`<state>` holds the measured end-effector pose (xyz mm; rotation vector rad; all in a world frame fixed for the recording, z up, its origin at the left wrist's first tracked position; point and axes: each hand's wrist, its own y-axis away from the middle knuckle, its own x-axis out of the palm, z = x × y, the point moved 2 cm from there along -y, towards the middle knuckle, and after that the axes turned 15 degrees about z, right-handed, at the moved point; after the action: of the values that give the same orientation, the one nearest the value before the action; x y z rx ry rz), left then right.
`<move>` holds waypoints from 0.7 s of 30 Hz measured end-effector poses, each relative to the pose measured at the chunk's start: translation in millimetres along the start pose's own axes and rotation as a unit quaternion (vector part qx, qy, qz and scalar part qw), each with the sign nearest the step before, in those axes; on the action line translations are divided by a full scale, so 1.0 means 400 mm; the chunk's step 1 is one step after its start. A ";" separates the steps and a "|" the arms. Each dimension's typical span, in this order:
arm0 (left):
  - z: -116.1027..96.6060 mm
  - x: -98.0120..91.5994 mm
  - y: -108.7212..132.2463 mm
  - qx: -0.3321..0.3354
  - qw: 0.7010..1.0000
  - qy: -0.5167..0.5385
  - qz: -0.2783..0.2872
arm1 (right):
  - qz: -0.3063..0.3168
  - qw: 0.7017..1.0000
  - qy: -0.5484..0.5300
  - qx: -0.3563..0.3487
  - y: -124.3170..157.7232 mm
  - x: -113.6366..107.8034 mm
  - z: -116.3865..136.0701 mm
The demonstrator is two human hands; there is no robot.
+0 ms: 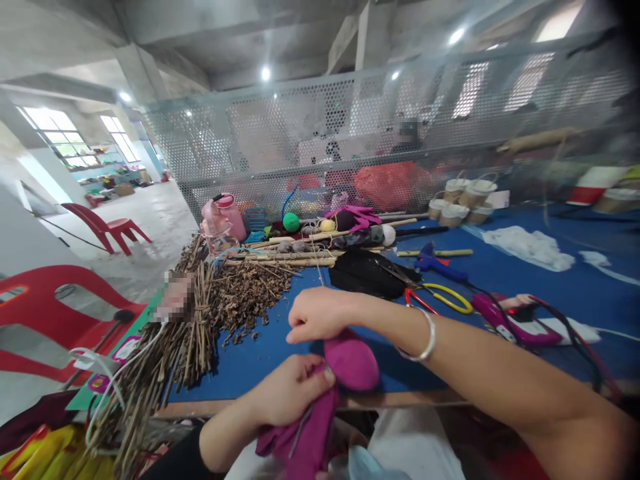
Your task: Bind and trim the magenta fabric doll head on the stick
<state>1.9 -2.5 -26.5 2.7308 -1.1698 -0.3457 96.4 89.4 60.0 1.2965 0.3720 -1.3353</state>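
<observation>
Low in the middle, my left hand (pixel 295 390) is closed with thumb and fingers on magenta cloth (pixel 306 443). The cloth is gathered where it meets a round, full magenta ball end (pixel 353 363) at the table's front edge. A thin grey strand lies along the hanging cloth. Just above and behind the ball, my right hand (pixel 320 313) has its fingers curled together, pointing left. Whatever its fingertips grip, if anything, is hidden or too fine to see. A silver bangle (pixel 427 337) is on my right wrist.
Dry stick bundles (pixel 195 333) and brown plant bits (pixel 250 297) cover the table's left. Beyond my right arm lie scissors (pixel 440 297), black cloth (pixel 367 273), a blue glue gun (pixel 440 263) and a purple tool (pixel 520 327). Small pots (pixel 467 200) stand behind.
</observation>
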 end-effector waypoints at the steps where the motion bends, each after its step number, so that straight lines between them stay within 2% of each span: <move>1: 0.001 -0.018 0.003 0.013 0.998 0.012 -0.053 | -0.056 0.998 0.033 0.027 0.021 -0.014 0.024; 3: -0.003 -0.057 0.022 0.042 0.985 0.055 -0.156 | -0.160 0.983 0.069 0.065 0.069 -0.011 0.055; 4: -0.007 -0.073 0.036 0.054 0.975 0.080 -0.199 | -0.198 0.976 0.052 0.070 0.089 0.004 0.059; 7: -0.020 -0.097 0.073 0.077 0.950 0.140 -0.269 | -0.286 0.954 -0.081 0.048 0.121 0.075 0.033; 10: -0.028 -0.092 0.086 0.082 0.938 0.168 -0.292 | -0.345 0.916 -0.203 0.018 0.111 0.141 -0.006; 12: -0.030 -0.083 0.084 0.081 0.931 0.190 -0.300 | -0.364 0.896 -0.255 0.014 0.096 0.173 -0.025; 17: -0.034 -0.065 0.077 0.096 0.916 0.251 -0.297 | -0.349 0.869 -0.351 -0.012 0.064 0.215 -0.044; 19: -0.036 -0.059 0.078 0.100 0.924 0.239 -0.282 | -0.339 0.857 -0.388 -0.034 0.056 0.224 -0.044; 21: -0.037 -0.050 0.079 0.093 0.939 0.228 -0.240 | -0.322 0.844 -0.423 -0.065 0.052 0.230 -0.043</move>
<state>-29.2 -9.0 -1.9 2.9955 -0.4303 0.3593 148.7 53.0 -11.6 0.3470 0.2617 -2.2537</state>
